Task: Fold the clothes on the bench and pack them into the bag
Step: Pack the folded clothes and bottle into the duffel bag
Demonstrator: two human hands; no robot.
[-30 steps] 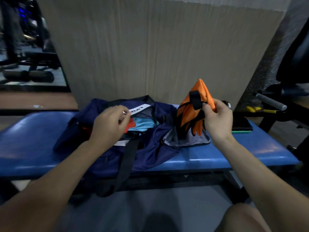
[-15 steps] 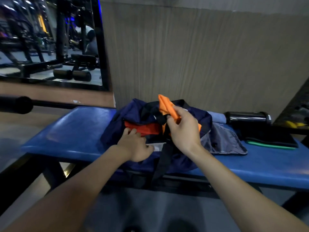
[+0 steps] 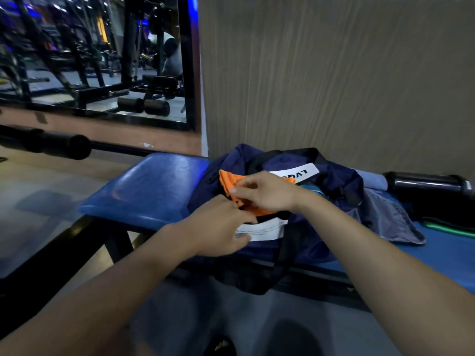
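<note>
**Spotter:** Bench (image 3: 154,186) first: blue, padded, running left to right in front of you. On it sits the navy bag (image 3: 331,183), mouth open and facing up, its near rim right under your hands.

**Operator's mate:** And the piece you are packing?

**Spotter:** Orange garment (image 3: 228,182), bunched, lying over the left end of the bag's mouth. Its long axis runs from the far left corner down toward you and to the right, so it sits across the opening, partly above the rim and not yet sunk in.

**Operator's mate:** Which hand is on it?

**Spotter:** Your right hand (image 3: 267,192) lies on top of it, reaching leftward, thumb and fingers pinching the orange cloth near its middle. Your left hand (image 3: 218,227) is closer to you and lower, at the near rim; its fingers are curled, with the tips at the lower edge of the cloth. Whether they grip cloth or bag rim I cannot tell.

**Operator's mate:** So the move?

**Spotter:** My guess: the free space lies down and to the right of your fingers, toward the teal item (image 3: 312,189) already inside. You would push the cloth that way, right hand leading.
</note>
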